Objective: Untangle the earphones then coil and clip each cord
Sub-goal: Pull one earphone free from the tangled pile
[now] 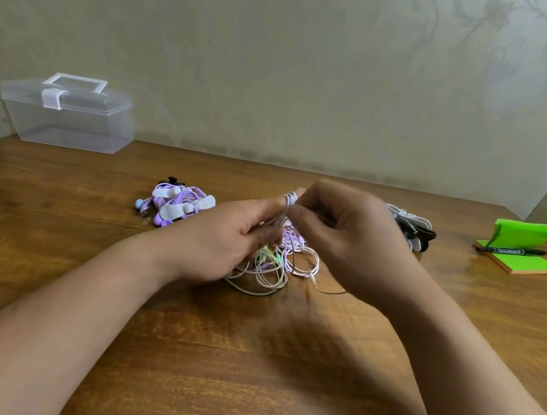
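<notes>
1. While both hands meet above table (246, 359) ctr, L hand (227, 236) grips a pale cord (289, 198). A few turns are wound round its raised fingertips, other fingers curled on the strands.
2. R hand (341, 236) sits at 3 o'clock of L, thumb + index pinching same cord right at L fingertips. Motion blur, so can't tell the finer finger detail.
3. Cord drops into tangle (274, 269): pink/white/green loops lying on table under both hands, 6 o'clock of pinch pt.
4. Coiled purple earphones (176, 205) w/ white clips on, 10 o'clock of tangle, apart from it.
5. Loose clips pile (414, 229), blk + white, 2 o'clock, partly behind R hand.
6. Far 10 o'clock by wall: clear box (69, 116), lid shut.
7. Green sticky pad (527, 264) at 3 o'clock near table edge, marker (511, 251) lying across it.
</notes>
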{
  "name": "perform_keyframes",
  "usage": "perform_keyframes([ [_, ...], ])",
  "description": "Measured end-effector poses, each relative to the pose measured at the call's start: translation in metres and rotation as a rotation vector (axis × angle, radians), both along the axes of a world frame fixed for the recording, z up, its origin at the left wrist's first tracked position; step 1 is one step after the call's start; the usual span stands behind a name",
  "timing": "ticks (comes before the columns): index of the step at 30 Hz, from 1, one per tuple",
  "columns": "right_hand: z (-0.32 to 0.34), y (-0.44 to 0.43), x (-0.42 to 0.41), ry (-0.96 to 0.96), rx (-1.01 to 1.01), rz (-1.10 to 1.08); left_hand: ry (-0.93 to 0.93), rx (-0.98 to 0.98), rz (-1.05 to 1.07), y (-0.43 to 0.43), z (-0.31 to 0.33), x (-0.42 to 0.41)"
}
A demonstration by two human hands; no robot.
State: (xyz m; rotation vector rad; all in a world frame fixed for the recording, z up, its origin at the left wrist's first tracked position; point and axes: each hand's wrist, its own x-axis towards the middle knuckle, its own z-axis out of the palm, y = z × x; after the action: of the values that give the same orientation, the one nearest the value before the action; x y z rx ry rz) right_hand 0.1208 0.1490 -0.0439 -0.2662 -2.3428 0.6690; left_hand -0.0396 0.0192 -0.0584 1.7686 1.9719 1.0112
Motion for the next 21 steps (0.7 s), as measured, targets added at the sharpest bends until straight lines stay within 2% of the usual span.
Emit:
perform_keyframes([
  [2,0.006,0.007,0.004,0.071,-0.077,-0.014,-0.028,0.002,-0.070,-0.002,0.005,0.007],
  [5,0.012,0.016,0.007,0.164,-0.359,0.087,-0.175,0.011,-0.218,-0.008,0.012,0.008],
  [8,0.006,0.016,0.001,0.166,-0.729,0.292,-0.485,0.088,-0.366,-0.011,0.016,0.012],
  [9,0.001,0.016,-0.002,0.154,-0.761,0.322,-0.614,0.129,-0.383,-0.010,0.017,0.013],
  [10,-0.006,0.017,-0.005,0.126,-0.721,0.316,-0.715,0.179,-0.374,-0.007,0.016,0.013],
  [12,-0.016,0.013,-0.011,0.036,-0.532,0.229,-0.765,0.294,-0.268,0.000,0.014,0.008],
  [16,-0.020,-0.007,-0.016,-0.118,-0.253,0.121,-0.545,0.424,-0.029,0.011,0.004,-0.005],
  [19,-0.017,-0.017,-0.017,-0.169,-0.095,0.075,-0.378,0.448,0.097,0.009,0.002,-0.007],
  [21,-0.014,-0.017,-0.014,-0.156,-0.041,0.041,-0.238,0.396,0.154,0.008,0.001,-0.010],
])
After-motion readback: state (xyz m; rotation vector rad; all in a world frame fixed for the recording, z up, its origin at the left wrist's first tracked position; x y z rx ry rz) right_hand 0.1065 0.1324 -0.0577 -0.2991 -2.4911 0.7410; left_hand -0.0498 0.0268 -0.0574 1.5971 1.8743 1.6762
